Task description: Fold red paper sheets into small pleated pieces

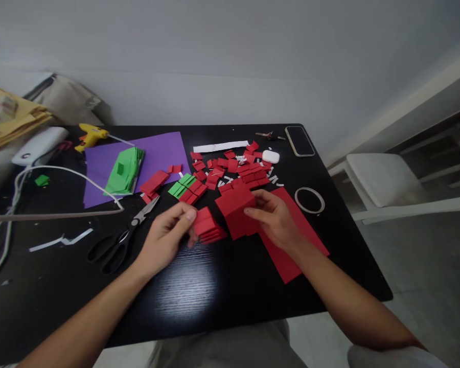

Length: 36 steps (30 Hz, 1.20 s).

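Observation:
My left hand (172, 232) pinches a small stack of folded red paper (208, 225) between thumb and fingers. Just to its right, my right hand (274, 214) grips a larger piece of folded red paper (235, 209) by its right side; both are held above the table. Under my right hand lies a flat red sheet (291, 235). Beyond the hands is a pile of small red paper pieces (218, 166) mixed with white scraps. A green and red folded paper strip (187, 188) rests left of that pile. Black-handled scissors (124, 235) lie open left of my left hand.
A purple sheet (164, 148) carries a stack of green paper (124, 171). Behind it sits a yellow glue gun (92, 135). White cables (72, 176) cross the left side. A phone (299, 141), keys (270, 136), a white case (271, 156) and a clear ring (309, 200) lie at right.

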Tool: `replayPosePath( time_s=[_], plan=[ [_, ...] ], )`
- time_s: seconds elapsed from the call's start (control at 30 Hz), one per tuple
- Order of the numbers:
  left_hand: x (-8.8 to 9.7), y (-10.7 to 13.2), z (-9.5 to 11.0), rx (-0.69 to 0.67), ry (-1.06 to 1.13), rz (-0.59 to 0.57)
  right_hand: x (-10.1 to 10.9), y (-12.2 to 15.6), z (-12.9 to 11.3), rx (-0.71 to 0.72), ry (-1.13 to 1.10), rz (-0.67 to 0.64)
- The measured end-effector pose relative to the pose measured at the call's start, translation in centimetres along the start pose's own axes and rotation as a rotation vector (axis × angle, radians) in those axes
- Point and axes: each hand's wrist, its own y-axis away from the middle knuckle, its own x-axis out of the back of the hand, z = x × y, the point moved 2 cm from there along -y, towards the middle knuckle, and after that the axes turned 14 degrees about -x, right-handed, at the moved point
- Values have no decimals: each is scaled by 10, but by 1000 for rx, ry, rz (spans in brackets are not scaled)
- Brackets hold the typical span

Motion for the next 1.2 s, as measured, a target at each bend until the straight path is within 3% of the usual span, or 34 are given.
replayPosePath(
  time_s=[0.17,0.37,0.57,0.83,0.93,1.2],
  plan=[
    [1,-6,4,167,384,98,-14,7,10,37,70,-19],
    [-6,-4,-3,281,352,125,-26,16,17,107,133,-2],
    [-9,-1,-10,155,90,127,-30,21,17,127,116,-10],
    [-22,5,-4,-10,-53,170,-40,28,14,122,46,-102],
    [-24,7,-3,-62,-44,184,-40,29,14,123,71,-66],
    [-19,11,0,-47,194,206,-37,34,8,118,125,-23]
  ],
)
